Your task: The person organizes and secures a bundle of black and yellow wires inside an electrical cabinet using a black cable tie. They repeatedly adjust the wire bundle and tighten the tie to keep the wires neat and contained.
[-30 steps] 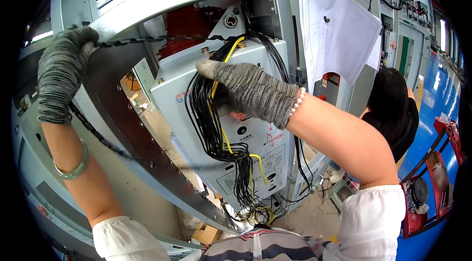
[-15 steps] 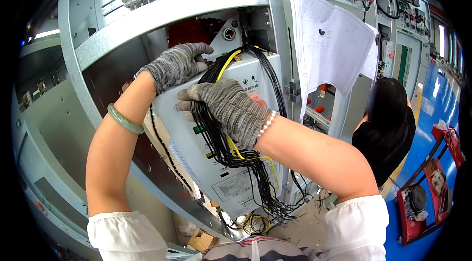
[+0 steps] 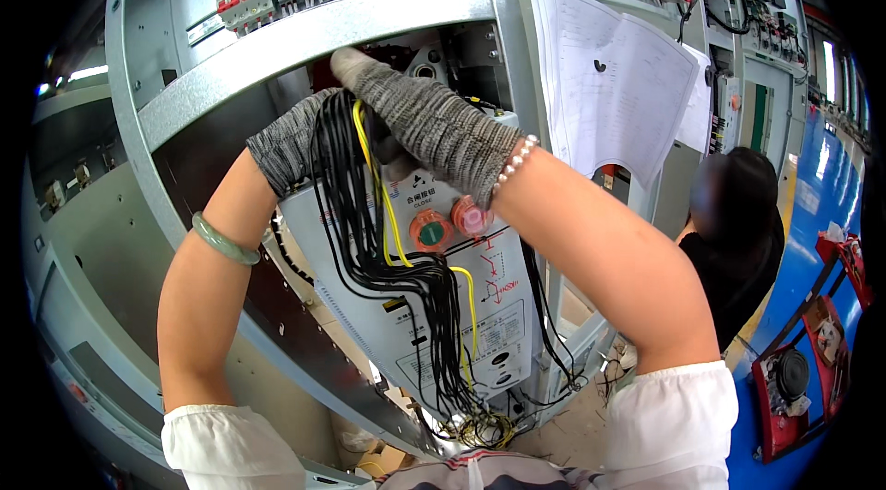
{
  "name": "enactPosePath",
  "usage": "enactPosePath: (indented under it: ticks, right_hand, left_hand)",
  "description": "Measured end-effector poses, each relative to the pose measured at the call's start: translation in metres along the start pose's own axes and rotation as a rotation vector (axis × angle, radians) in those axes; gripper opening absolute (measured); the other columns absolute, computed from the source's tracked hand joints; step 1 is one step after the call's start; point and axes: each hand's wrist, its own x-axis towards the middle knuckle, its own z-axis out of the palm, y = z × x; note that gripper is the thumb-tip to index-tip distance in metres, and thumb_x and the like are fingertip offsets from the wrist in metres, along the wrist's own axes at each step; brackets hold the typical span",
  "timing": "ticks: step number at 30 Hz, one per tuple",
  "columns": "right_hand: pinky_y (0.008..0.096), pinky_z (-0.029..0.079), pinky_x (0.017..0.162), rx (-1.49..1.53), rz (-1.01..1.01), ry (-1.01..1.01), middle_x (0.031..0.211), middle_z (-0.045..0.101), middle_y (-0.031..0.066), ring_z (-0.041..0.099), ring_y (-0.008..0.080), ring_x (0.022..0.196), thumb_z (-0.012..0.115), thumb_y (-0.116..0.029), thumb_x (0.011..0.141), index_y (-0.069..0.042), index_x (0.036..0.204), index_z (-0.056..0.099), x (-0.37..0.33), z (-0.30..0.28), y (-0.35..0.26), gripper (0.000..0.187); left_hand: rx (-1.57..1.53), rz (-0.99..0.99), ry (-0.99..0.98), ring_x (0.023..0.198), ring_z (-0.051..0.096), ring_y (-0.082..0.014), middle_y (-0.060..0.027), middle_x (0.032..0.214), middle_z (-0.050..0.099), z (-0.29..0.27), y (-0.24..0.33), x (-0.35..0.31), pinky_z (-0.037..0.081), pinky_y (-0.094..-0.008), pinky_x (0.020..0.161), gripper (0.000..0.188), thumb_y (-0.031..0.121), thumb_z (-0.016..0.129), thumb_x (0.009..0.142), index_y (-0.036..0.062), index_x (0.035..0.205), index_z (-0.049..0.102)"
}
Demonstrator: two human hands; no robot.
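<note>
Where the thick bundle of thin, black, plastic-coated wires [image 3: 340,195] is hanging: down the front of the upright, pale grey metal housing [image 3: 510,259], bending midway, its lower ends spreading into a tangle.

Slim yellow wire [image 3: 388,215]: is running among the black strands, turning sideways halfway down.

Right hand [image 3: 420,121]: is reaching across the bundle's top, thumb extending, the other fingers curling partly out of sight; I cannot tell whether they are closing on anything.

Left hand [image 3: 291,141]: is sitting behind the bundle's top, wires passing in front; its fingers are hiding, so I cannot tell how open it is or what it is holding.

Wire weight and feel: each strand is probably being light and bendy; together they are likely sagging, splaying and sliding on smooth coating, without being very fragile.

Best hold: around the whole bundle near its top, where strands are lying close; the loose ends are looking like a poor grip.

Surfaces: the grey gloves are showing fuzzy knitted ribs, the wires are gleaming, the round green button [image 3: 431,233] is protruding, and the mottled silver metal crossbar [image 3: 323,24] is spanning above.
</note>
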Motion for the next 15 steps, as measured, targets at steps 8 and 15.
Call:
enactPosePath:
  ticks: [8,15]
  right_hand:
    - [0.0422,0.046,0.092,-0.993,-0.414,-0.102,0.107,0.064,0.0174,0.063,0.0283,0.100,0.030,-0.054,0.095,-0.004,0.121,0.056,0.009,-0.020,0.040,0.062]
    - [0.0395,0.050,0.083,-1.008,-0.205,-0.140,0.092,0.065,0.0212,0.065,0.0308,0.089,0.037,-0.051,0.093,-0.005,0.111,0.061,-0.007,-0.012,0.010,0.055]
  left_hand:
    - [0.112,0.291,0.023,0.093,0.064,-0.0129,-0.0109,0.108,0.066,0.001,-0.008,-0.006,0.054,-0.0281,0.084,0.034,-0.002,0.065,0.080,0.0015,0.114,0.063]
    - [-0.573,-0.121,-0.124,0.088,0.066,-0.0154,-0.0121,0.098,0.069,-0.002,0.003,0.004,0.054,-0.0260,0.082,0.027,0.002,0.066,0.081,-0.0006,0.109,0.065]
